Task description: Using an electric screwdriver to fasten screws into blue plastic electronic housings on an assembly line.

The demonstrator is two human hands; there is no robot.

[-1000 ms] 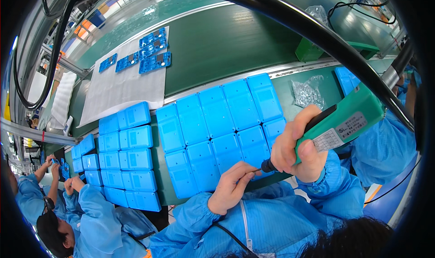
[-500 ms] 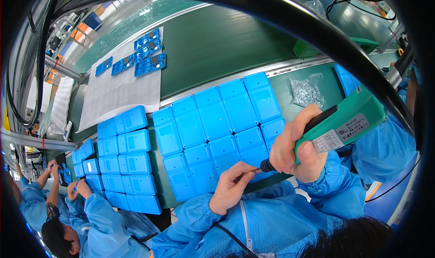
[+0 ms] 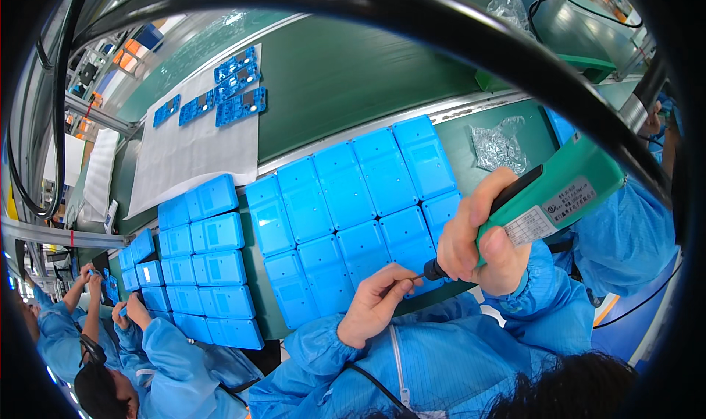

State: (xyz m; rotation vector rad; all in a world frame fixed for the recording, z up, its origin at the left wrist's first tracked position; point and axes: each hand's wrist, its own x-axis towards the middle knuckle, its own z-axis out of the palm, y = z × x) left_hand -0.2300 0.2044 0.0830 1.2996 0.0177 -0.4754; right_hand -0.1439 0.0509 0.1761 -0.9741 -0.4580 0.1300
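My right hand (image 3: 482, 235) is wrapped round a green electric screwdriver (image 3: 577, 198), held tilted with its black nose pointing down to the left. At its end, the thumb and fingers of my left hand (image 3: 375, 305) are pinched together on the thin screwdriver bit (image 3: 418, 278). Whether a small screw is also between those fingertips is too small to tell. Just beyond both hands, bright blue plastic cases (image 3: 342, 187) lie face down in tight rows on the green bench. The hands are in front of the nearest row and hide part of it.
More blue cases (image 3: 218, 266) lie to the left, beside co-workers in blue smocks (image 3: 180, 367). Opened blue shells (image 3: 241, 106) rest on a white foam sheet (image 3: 176, 150). A clear plastic bag (image 3: 498, 147) sits right of the cases. A thick black tube (image 3: 412, 14) arches overhead.
My hands and the screwdriver hold almost the same pose. The view has shifted slightly, and the co-worker at the lower left has moved a little.
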